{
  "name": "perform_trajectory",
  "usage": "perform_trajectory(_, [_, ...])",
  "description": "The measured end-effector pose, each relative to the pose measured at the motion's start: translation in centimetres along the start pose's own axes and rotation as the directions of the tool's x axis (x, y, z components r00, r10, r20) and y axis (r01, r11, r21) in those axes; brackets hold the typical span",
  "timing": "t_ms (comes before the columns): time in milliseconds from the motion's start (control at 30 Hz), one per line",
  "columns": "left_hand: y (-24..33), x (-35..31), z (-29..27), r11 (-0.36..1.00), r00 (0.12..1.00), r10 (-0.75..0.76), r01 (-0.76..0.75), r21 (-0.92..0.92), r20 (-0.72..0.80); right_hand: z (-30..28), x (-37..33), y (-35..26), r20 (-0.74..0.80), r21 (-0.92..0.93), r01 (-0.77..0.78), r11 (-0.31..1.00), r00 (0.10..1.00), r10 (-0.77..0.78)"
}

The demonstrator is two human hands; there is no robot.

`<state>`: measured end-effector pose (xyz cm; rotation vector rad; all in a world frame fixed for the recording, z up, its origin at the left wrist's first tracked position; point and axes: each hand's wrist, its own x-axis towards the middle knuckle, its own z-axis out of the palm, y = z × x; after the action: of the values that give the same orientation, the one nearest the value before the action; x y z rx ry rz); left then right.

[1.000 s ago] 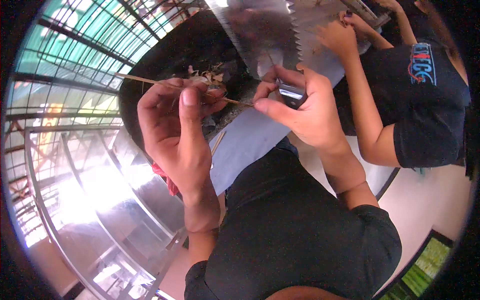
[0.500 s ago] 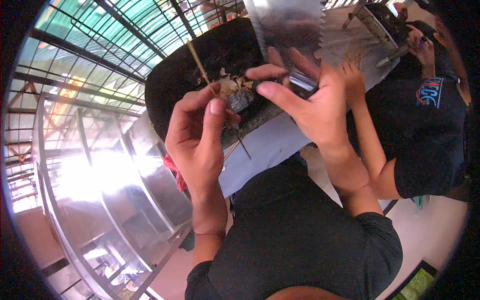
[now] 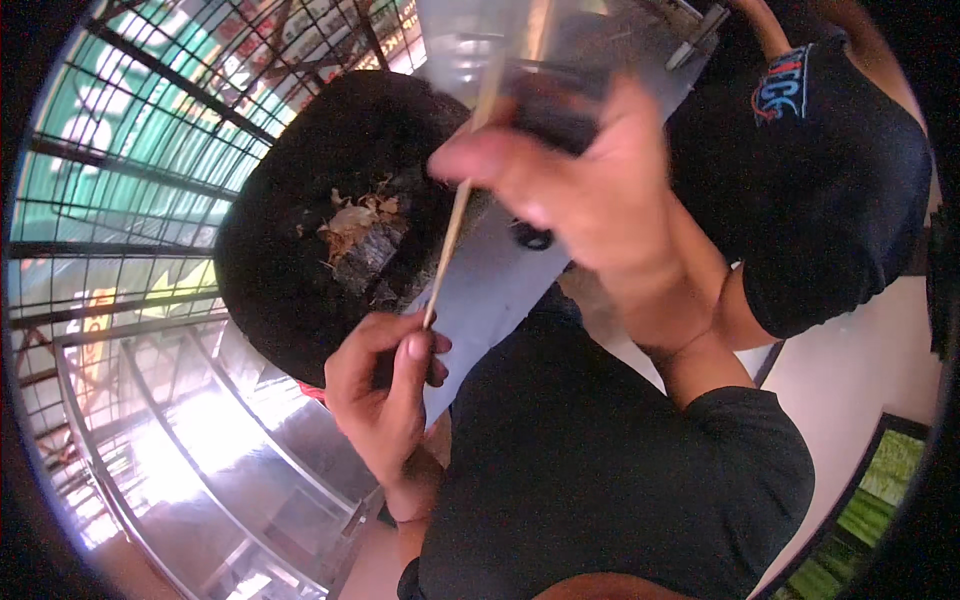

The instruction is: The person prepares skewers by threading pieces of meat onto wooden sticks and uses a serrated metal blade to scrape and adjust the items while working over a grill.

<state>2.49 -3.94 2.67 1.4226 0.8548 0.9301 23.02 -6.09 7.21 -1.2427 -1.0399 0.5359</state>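
Note:
My left hand (image 3: 385, 385) pinches the lower end of a thin, pale wooden stick (image 3: 455, 225), which slants upward to the right. My right hand (image 3: 590, 190) is blurred at the stick's upper part, its thumb across the stick. A broad, shiny, see-through or mirror-like blade-shaped thing (image 3: 460, 40) extends above the right hand, smeared by motion; the fingers gripping it are partly hidden. Below and left of the stick, brown shavings (image 3: 360, 220) and a small grey patch lie on a round black seat or table top (image 3: 270, 250).
A person in a black shirt (image 3: 800, 200) sits close on my right. Metal window bars (image 3: 140, 165) stand at the left, above a glass-and-metal case (image 3: 190, 440). A pale sheet (image 3: 490, 300) lies beside the black top, with a small black ring-shaped thing (image 3: 531, 236) on it.
My left hand has moved down, and the stick now slants right rather than left. My right hand has come across the stick's upper part. My view has shifted, showing more of the black top.

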Motion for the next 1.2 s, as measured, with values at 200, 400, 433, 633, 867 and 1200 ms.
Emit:
perform_trajectory(200, [-1.6,-0.8,-1.9,0.921,0.980,-0.149,0.091,0.378,0.128,-5.4,-1.9,-0.5,-0.329,0.156,0.229,0.961,0.929,-0.168])
perform_trajectory(400, [-5.4,0.3,-0.5,0.764,0.859,-0.181,-0.183,0.619,0.478,-5.0,-2.5,0.0,-0.445,-0.035,0.061,0.998,0.893,-0.070])
perform_trajectory(433, [-5.5,0.2,-0.1,0.781,0.841,-0.210,-0.162,0.603,0.498,-5.0,-2.5,0.5,-0.459,-0.015,0.031,0.999,0.888,-0.035])
perform_trajectory(633, [-6.8,0.5,1.8,0.818,0.798,-0.201,-0.181,0.545,0.568,-6.1,-3.2,3.0,-0.443,-0.247,-0.009,0.969,0.891,-0.104])
perform_trajectory(867, [-9.9,0.8,1.5,0.769,0.816,-0.233,-0.178,0.614,0.529,-7.6,-4.0,9.9,-0.463,-0.214,-0.029,0.976,0.883,-0.075])
perform_trajectory(1200, [0.1,1.7,-0.5,0.839,0.613,0.536,-0.458,-0.292,0.580,-8.0,-4.8,17.4,-0.547,-0.229,-0.150,0.962,0.837,0.000])
